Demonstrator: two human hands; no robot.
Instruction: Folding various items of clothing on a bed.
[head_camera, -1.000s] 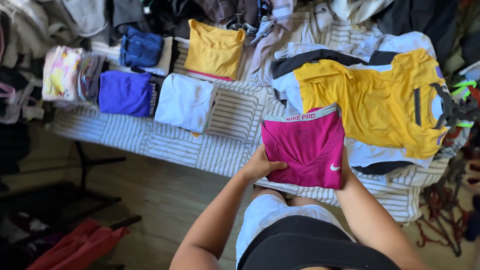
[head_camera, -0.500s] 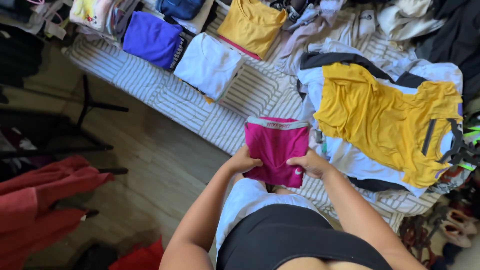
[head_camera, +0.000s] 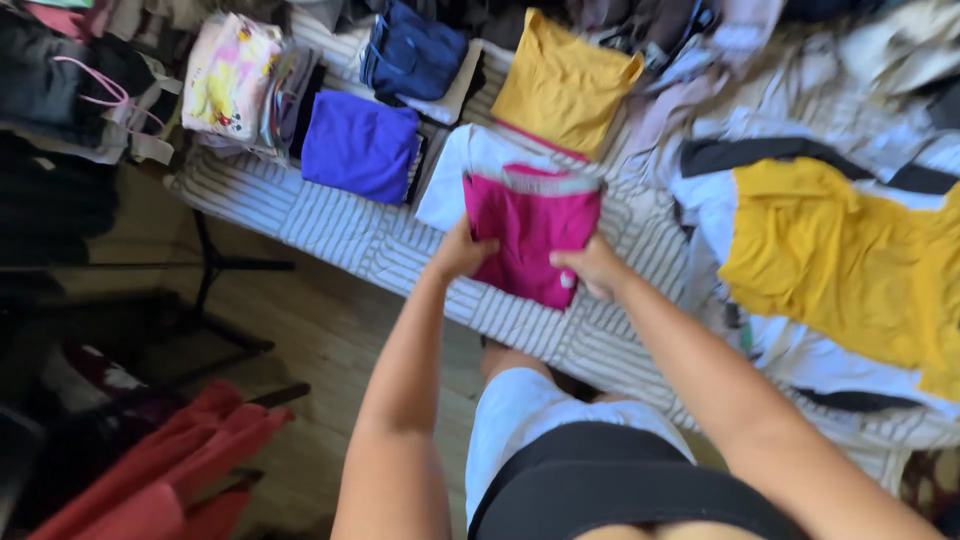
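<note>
In the head view, the left hand (head_camera: 462, 252) and the right hand (head_camera: 590, 266) both grip a folded magenta garment (head_camera: 530, 232), fingers clamped on its left and right edges. A second ago it was held unfolded-wide near the body, over the yellow shirt (head_camera: 850, 265) spread at right; now it is narrower and has been carried far and left, over the folded white top (head_camera: 462, 170). It appears to be joining the folded row beside the purple stack (head_camera: 360, 145) on the striped bedding (head_camera: 330, 225).
</note>
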